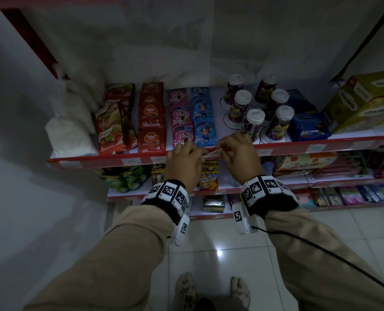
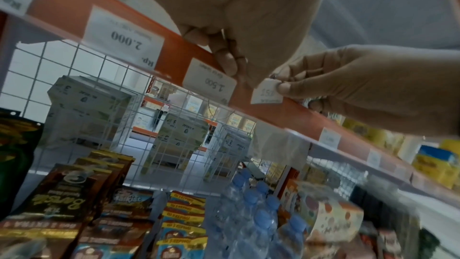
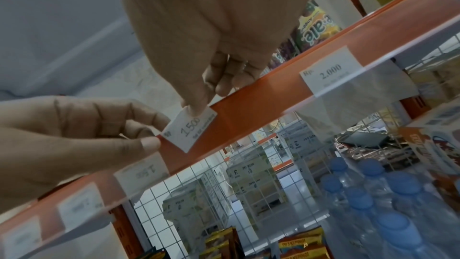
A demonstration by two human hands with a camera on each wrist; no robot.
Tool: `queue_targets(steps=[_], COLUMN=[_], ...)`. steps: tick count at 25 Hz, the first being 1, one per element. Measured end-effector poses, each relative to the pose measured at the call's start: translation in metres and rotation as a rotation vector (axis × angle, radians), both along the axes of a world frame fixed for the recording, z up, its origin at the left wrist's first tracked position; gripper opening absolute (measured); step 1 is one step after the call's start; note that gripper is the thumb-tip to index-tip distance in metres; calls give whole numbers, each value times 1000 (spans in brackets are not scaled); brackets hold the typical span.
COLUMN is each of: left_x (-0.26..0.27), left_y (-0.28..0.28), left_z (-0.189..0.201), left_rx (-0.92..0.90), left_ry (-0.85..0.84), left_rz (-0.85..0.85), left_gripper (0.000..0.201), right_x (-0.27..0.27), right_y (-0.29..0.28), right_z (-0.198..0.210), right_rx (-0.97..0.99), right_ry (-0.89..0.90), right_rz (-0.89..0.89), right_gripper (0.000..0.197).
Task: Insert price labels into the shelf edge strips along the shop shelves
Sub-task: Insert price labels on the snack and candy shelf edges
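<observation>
one small white price label [image 3: 190, 129], printed 1.500, sits tilted against the front of the red shelf edge strip [image 3: 239, 113], between the two hands. the right hand [image 3: 199, 27] comes down from above and its thumb and forefinger pinch the label's upper corner, the other fingers curled behind the strip's top edge. the left hand [image 3: 62, 141] is at the label's lower left corner, thumb and forefinger tips pressed together there, touching the paper; whether they grip it cannot be told. from the left wrist, the right hand's fingers [image 2: 283, 87] pinch the label [image 2: 265, 94] right on the strip. another 1.500 label [image 2: 211, 84] is seated just beside it, and a 2.000 label [image 3: 331, 72] lies farther along on the right hand's side. on the shelf above the strip stand sauce sachets [image 1: 151, 122], pink and blue snack packets [image 1: 192, 117] and white-lidded cups [image 1: 256, 117]. below are water bottles [image 3: 383, 200] and a wire grid [image 3: 199, 184].
</observation>
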State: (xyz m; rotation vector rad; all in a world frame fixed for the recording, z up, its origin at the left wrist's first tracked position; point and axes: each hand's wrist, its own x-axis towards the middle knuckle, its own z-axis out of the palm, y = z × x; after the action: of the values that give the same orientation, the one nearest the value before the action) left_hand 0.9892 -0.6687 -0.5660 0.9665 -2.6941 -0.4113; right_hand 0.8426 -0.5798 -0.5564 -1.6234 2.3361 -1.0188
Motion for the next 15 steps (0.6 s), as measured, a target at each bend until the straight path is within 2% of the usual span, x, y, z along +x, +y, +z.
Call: queue_targets(steps=[8,15], left_x=[-6,-6], left_y=[-2,-1], left_z=[1,3], left_rx=[-147,-225], left_ry=[-101,-152], left_rz=[-2,-29], left_gripper=[26,25], right_x=[-5,-7], right_y=[4,5], right_z=[4,9], right_rx=[20,159], right_ry=[2,159], right_rz=[30,78], right_gripper=[10,21])
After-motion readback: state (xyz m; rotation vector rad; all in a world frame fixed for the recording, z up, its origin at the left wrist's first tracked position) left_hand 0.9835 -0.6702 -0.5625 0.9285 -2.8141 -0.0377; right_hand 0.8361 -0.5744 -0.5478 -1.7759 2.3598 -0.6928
